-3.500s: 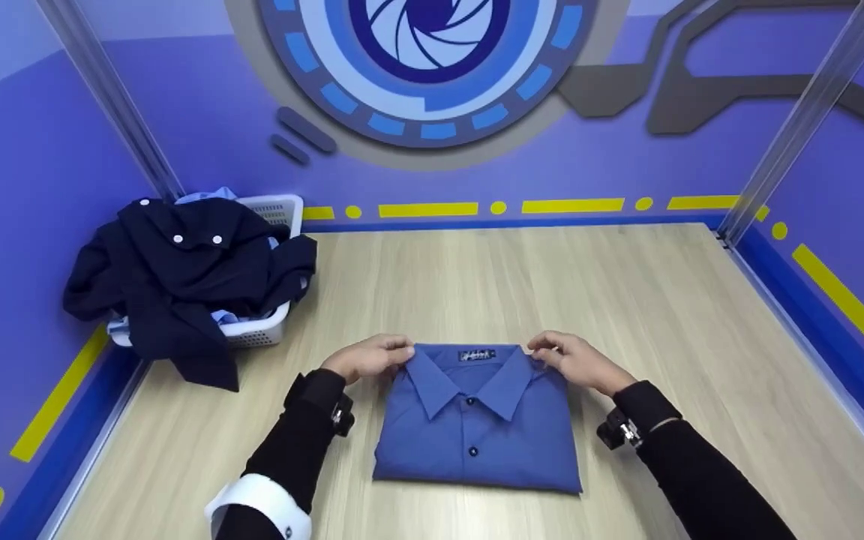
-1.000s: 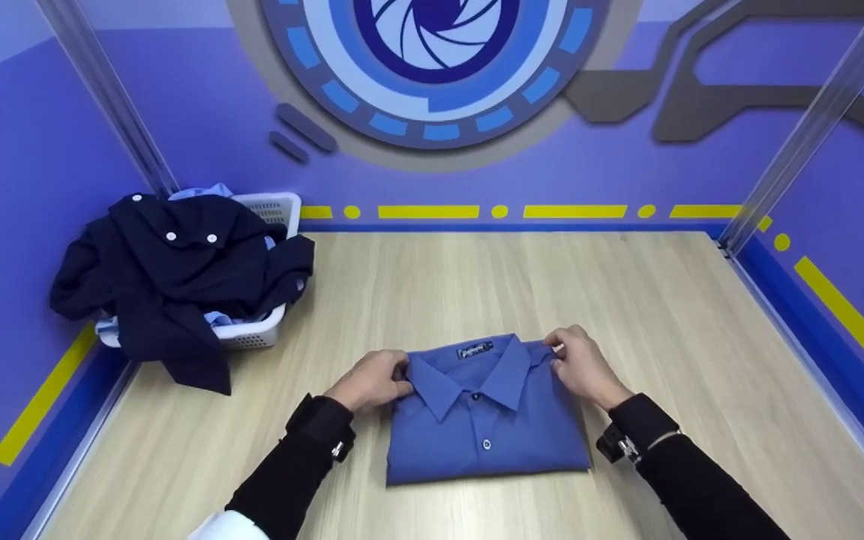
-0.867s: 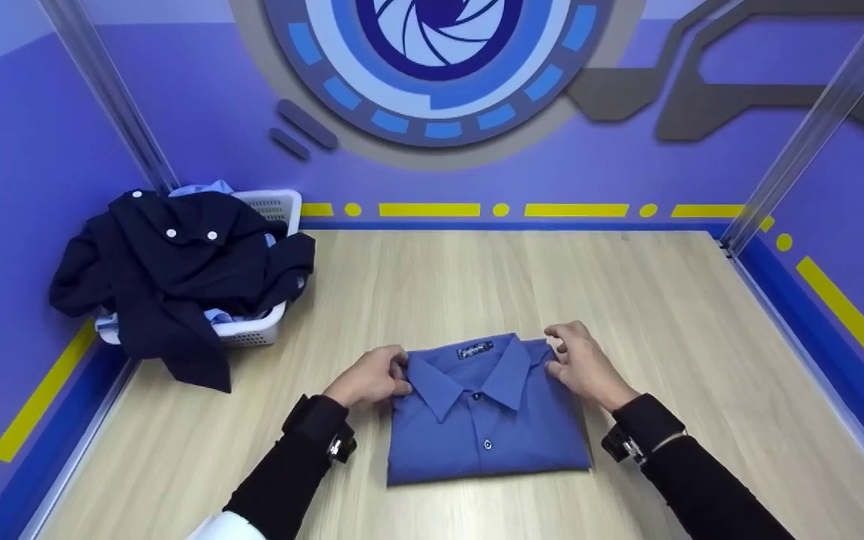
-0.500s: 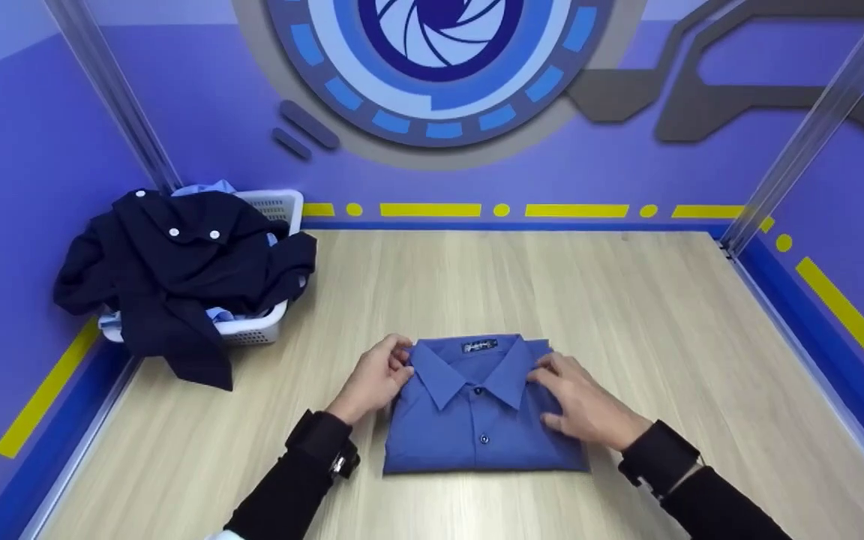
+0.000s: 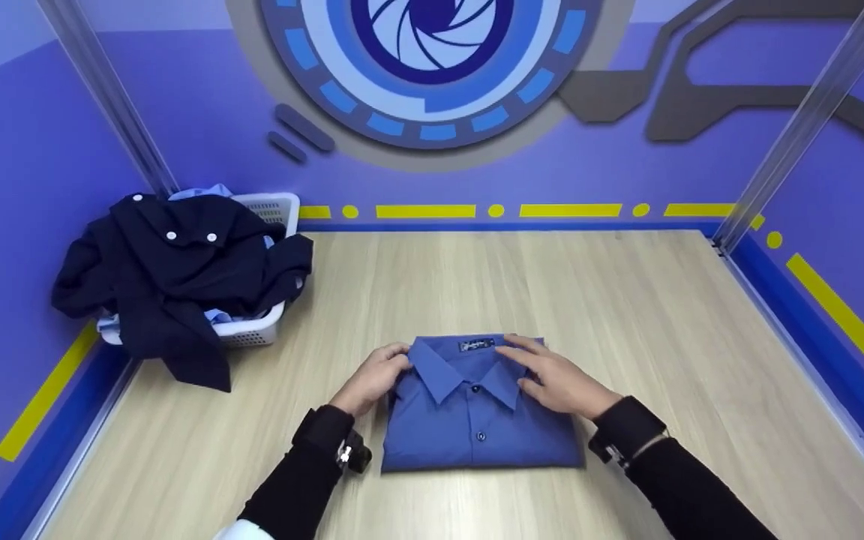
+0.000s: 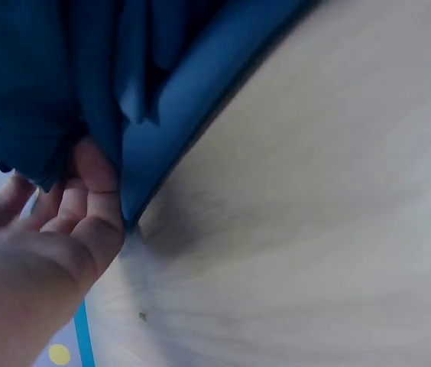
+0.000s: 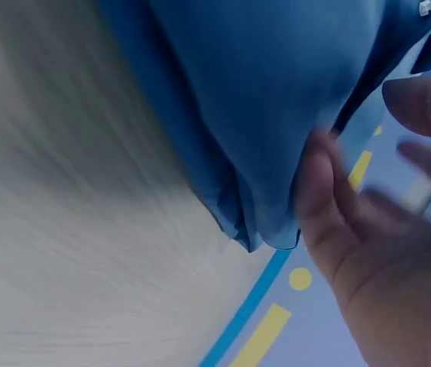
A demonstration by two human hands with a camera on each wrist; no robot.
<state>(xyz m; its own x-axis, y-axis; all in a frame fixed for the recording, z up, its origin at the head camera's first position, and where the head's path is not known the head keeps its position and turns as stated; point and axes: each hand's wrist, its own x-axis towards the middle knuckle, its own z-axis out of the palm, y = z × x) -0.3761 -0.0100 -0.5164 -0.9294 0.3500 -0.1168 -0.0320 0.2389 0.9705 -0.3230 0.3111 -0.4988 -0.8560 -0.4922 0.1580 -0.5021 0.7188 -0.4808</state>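
A blue button-up shirt [image 5: 432,435] lies folded into a flat rectangle on the wooden table, collar at the far side. My left hand [image 5: 373,379] grips its far left corner beside the collar. In the left wrist view, the curled fingers [image 6: 85,206] of that hand hold the layered edge of the cloth. My right hand [image 5: 563,379] is over the right collar flap with fingers spread, fingertips near the dark neck label [image 5: 475,344]. The right wrist view has that hand's thumb [image 7: 321,180] against the cloth, the other fingers lifted and blurred.
A white basket [image 5: 252,334] stands at the back left, heaped with a dark navy garment [image 5: 199,262] and light blue cloth. Purple panels border the wooden tabletop [image 5: 627,300] on the left, back and right.
My right hand has let go of the shirt's far right corner and moved left onto the collar. The shirt has straightened from a slight tilt. My left hand stays at the left corner.
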